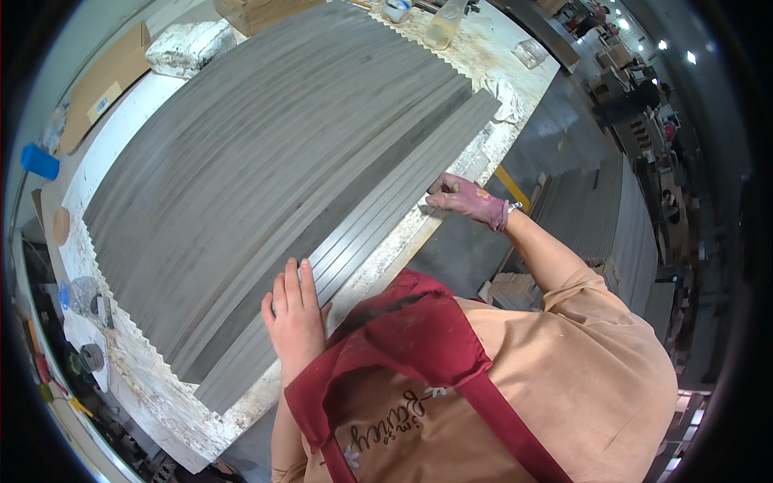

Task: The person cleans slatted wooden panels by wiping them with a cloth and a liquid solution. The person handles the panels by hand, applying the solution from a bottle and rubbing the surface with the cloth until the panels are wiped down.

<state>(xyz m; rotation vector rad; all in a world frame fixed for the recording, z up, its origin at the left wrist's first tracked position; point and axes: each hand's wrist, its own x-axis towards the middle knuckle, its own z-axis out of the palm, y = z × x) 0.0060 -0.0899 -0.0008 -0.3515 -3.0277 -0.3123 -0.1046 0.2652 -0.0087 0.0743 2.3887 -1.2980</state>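
Observation:
Long grey strips [266, 153] lie side by side in a wide layer across the table. A narrower group of strips [378, 221] runs along the near edge, with a dark gap beside it. On that group my bare left hand [296, 314] rests, fingers stretched out over the strips. My right hand [471, 203] wears a purple glove and is closed at the outer side of the same group, farther to the right. Its fingertips are pinched by the table edge; what they hold, if anything, is too small to tell.
The worn white table [129, 386] shows around the strips. At its far side are a plastic-wrapped bundle [189, 48], a bottle [444, 24] and a crumpled white cloth [501, 97]. A blue box [40, 162] stands at left. Stacked grey boards [576, 209] stand beyond my right arm.

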